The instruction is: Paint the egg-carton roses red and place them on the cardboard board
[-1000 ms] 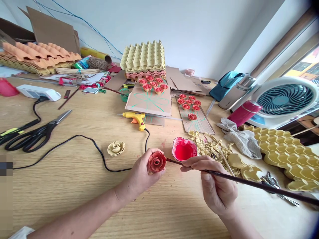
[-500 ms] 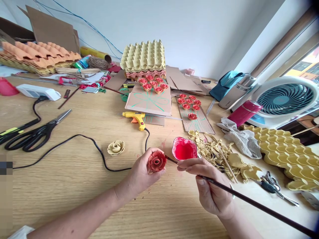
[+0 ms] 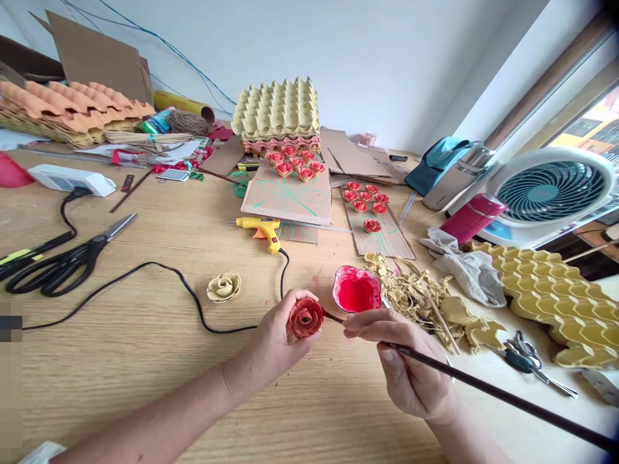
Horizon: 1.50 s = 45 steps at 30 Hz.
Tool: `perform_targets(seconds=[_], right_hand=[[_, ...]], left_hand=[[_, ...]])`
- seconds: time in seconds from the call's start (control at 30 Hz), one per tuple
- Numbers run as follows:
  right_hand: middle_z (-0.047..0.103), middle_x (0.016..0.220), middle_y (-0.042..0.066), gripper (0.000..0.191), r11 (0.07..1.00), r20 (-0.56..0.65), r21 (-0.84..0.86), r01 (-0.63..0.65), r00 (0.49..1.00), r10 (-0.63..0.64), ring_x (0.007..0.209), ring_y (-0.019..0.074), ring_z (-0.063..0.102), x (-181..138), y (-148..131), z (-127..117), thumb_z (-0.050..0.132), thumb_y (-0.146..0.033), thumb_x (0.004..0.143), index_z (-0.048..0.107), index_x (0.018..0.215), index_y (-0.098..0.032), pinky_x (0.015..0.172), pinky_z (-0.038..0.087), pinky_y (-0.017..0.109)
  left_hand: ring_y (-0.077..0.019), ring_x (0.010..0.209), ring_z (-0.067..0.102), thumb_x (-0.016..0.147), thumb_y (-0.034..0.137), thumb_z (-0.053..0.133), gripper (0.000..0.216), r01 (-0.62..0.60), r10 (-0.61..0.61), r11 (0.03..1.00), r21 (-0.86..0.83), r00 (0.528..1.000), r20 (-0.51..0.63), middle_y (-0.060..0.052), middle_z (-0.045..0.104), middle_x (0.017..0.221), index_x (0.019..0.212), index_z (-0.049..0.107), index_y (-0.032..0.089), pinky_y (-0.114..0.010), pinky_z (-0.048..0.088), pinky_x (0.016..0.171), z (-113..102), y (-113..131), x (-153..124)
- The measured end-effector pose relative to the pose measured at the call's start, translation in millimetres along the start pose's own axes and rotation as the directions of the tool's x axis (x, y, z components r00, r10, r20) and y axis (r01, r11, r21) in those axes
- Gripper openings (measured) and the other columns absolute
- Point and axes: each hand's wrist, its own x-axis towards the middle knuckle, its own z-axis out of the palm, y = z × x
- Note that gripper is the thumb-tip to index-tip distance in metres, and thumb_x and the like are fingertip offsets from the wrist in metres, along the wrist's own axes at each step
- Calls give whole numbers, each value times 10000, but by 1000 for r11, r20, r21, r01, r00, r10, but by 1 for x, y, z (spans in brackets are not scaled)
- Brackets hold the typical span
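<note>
**Head view: red rose held in my left hand, brush tip at its side**

Head camera looks down on the wooden surface (image 3: 145, 361). My left hand (image 3: 271, 341) is closed around a red paper rose (image 3: 305, 317), fingers curled behind and under it, and holds it just above the surface with the bloom facing up. My right hand (image 3: 406, 367) pinches a long dark paintbrush (image 3: 483, 390) between thumb and fingertips; the handle runs off toward the lower right, and the tip touches the right side of the rose. Just beyond the brush tip stands a small cup of red paint (image 3: 356, 290), near the rose but apart from it.

Left of the rose lies an unpainted cream rose (image 3: 224, 287), with a black cord (image 3: 159, 274) looping past it up to a yellow glue gun (image 3: 264, 229). Black scissors (image 3: 62, 264) lie at the far left. Farther back, painted roses sit on two cardboard sheets (image 3: 290, 196), in front of a stack of egg trays (image 3: 276, 113). To the right are cut egg-tray scraps (image 3: 425, 296), a grey cloth (image 3: 464, 267), a pink bottle (image 3: 471, 216) and a white fan (image 3: 551, 193).

I can read no brand, label or writing on anything; the green lines on the cardboard are drawn marks, not letters.
</note>
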Motion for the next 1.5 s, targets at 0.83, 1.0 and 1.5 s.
perform_targets(seconds=[0.83,1.0,1.5], right_hand=[[834,1139,143,252,999,-39,37,-15,999,17,1000,224,864,1,-1,6,464,-243,1198,682,1318,-202,849,721,338],[833,1120,133,261,999,-54,49,-6,998,9,994,212,859,-2,-2,5,441,-231,1201,678,1308,-208,856,722,325],[845,1073,113,238,992,-130,-118,-52,991,37,951,228,847,0,5,-7,477,-194,1170,703,1239,-221,823,708,351]], left_hand=[[-220,915,738,778,291,883,434,132,-135,940,-315,991,13,-37,758,981,1116,618,226,-308,592,833,-2,5,11],[-217,904,744,769,287,890,441,130,-136,932,-339,991,7,-31,762,976,1107,612,229,-317,600,852,-2,3,11],[-202,944,741,690,217,908,579,157,-174,911,-381,985,-10,-25,743,1081,1186,609,238,-317,622,897,0,-2,11]])
